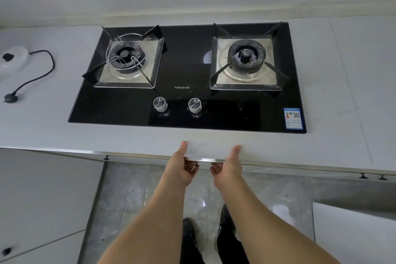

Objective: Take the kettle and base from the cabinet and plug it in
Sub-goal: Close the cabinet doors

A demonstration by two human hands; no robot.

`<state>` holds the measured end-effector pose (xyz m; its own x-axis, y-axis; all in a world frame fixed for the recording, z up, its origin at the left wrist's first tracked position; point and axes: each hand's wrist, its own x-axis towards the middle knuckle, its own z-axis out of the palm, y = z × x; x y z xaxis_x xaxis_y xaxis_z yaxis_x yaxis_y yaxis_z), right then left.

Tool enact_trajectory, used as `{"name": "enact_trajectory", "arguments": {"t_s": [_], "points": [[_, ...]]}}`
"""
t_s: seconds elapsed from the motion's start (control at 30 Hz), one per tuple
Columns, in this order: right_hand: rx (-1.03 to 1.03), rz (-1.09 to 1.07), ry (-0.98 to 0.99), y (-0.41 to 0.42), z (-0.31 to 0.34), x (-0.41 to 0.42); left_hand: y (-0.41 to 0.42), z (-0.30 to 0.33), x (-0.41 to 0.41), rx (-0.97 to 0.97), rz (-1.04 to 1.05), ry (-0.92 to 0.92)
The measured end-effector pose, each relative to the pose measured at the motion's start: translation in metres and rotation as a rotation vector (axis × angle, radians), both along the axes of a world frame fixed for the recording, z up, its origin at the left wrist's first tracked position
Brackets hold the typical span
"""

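A: How are the hands held?
B: The counter edge (205, 153) is grasped by the left hand (184, 166) and the right hand (227, 166), thumbs on top, fingers curled below.
A: And the base (12, 59)?
B: It is seen far left on the counter.

Both bare forearms reach forward and slightly inward, the left forearm (150, 225) and the right forearm (270, 227) drawing closer toward the wrists. The left hand (182, 167) and the right hand (228, 168) sit near each other, not touching, palms turned toward one another. Each hand holds the front edge of the surface (212, 149). The left thumb (183, 147) and the right thumb (236, 150) lie stretched out on top. The fingers (191, 170) curl underneath the lip, their tips partly hidden. Below, two feet in dark shoes (189, 233) stand on the floor, the right one a little ahead.
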<state>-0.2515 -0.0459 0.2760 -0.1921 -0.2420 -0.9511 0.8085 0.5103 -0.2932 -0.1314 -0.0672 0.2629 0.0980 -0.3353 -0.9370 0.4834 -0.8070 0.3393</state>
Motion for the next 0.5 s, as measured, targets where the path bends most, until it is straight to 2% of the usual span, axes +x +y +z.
{"name": "enact_trajectory", "arguments": {"t_s": [0.37, 0.5], "points": [[-0.034, 0.057, 0.086, 0.006, -0.003, 0.005, 0.000, 0.007, 0.009, 0.040, -0.112, -0.029], [-0.010, 0.085, 0.045, 0.003, 0.018, 0.002, -0.001, 0.029, 0.015, 0.042, -0.286, -0.086]]}}
